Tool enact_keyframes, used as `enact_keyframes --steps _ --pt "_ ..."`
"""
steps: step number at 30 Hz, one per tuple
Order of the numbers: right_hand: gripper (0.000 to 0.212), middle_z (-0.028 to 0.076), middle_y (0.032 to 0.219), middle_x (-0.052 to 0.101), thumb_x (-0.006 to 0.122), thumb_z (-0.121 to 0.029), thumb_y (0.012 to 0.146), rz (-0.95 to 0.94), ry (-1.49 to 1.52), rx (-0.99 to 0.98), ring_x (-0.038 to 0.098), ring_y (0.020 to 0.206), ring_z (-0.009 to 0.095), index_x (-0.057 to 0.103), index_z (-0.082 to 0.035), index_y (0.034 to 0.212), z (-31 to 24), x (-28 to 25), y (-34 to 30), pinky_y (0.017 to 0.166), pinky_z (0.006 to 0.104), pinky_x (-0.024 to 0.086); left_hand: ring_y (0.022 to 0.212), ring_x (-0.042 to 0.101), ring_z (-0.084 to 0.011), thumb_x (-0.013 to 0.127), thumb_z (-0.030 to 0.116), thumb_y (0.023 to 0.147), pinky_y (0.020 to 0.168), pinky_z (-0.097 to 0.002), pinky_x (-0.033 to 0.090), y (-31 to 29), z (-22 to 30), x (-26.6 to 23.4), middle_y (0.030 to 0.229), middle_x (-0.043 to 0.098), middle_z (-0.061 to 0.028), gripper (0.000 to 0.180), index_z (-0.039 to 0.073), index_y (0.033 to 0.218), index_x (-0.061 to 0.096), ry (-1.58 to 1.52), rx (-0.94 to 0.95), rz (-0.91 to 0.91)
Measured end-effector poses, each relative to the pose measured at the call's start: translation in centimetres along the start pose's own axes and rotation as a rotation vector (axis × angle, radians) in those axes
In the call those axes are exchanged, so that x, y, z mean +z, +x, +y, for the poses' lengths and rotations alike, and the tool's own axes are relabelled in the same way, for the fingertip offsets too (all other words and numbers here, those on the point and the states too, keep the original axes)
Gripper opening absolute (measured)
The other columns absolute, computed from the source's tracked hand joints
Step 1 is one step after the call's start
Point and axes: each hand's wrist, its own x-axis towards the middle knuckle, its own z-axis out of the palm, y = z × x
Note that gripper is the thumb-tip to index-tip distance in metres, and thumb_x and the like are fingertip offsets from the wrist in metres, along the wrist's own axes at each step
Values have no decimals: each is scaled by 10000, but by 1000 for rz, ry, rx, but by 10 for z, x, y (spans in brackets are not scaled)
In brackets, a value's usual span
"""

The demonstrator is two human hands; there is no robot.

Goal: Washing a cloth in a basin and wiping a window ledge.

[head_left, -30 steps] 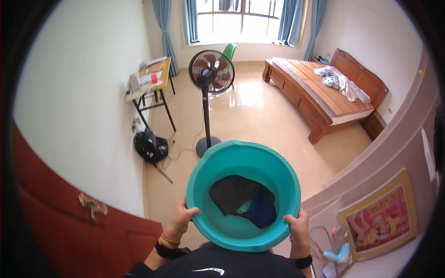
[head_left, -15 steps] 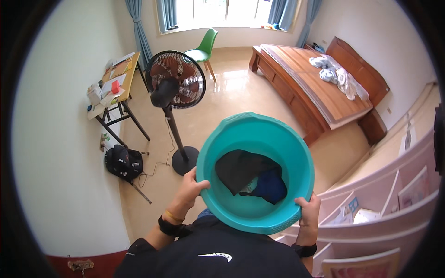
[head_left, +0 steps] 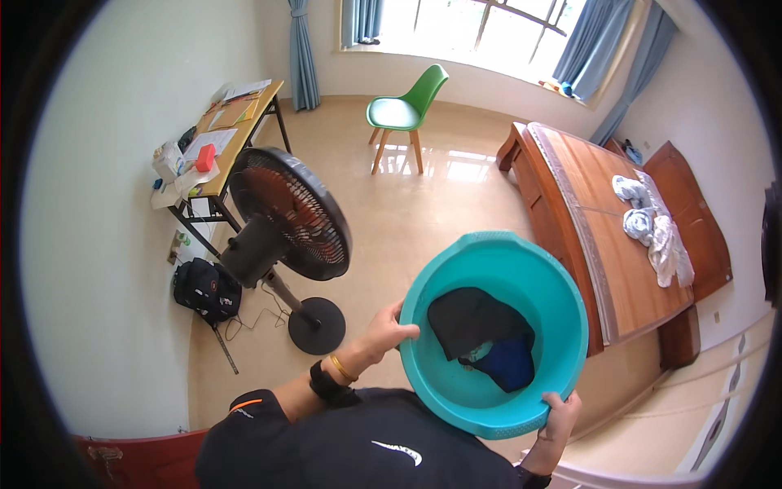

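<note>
A round teal plastic basin (head_left: 440, 265) is held out in front of my body, its open top facing up toward me. My left hand (head_left: 389, 332) grips the left rim with the thumb over the edge. On the near right rim, my right hand (head_left: 560, 414) is closed the same way; its other fingers are hidden beneath the basin. Inside lie a crumpled dark grey cloth (head_left: 472, 320) and a dark blue cloth (head_left: 509, 364), with a small light green patch showing between them.
To the left stands a black pedestal fan (head_left: 289, 213), its cord trailing to a black backpack (head_left: 208, 291). A cluttered folding table (head_left: 232, 147) lines the left wall. Ahead is a green chair (head_left: 407, 102). A wooden bed (head_left: 623, 269) with rumpled clothes (head_left: 643, 224) occupies the right.
I have moved forward with the basin still in both hands. The fan looks nearer, and the shelving at the lower right has mostly left view. Basin and cloths now appear farther right.
</note>
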Motion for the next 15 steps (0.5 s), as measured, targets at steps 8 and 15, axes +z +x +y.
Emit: enact_keyframes --steps 8,15 --pt "353 83 882 630 567 62 673 -254 -13 -63 608 769 160 586 79 1025 -68 102 243 769 272 476 749 622 -137 641 33 698 614 -255 518 178 54 18 956 646 -72 520 -4 1212 568 -71 85 222" --pt "363 66 859 624 558 51 675 -466 -71 -34 599 739 142 584 84 1036 -113 223 410 711 260 477 800 618 -150 625 7 688 694 -269 523 307 116 7 968 637 -75 518 -20 1202 565 -200 122 397"
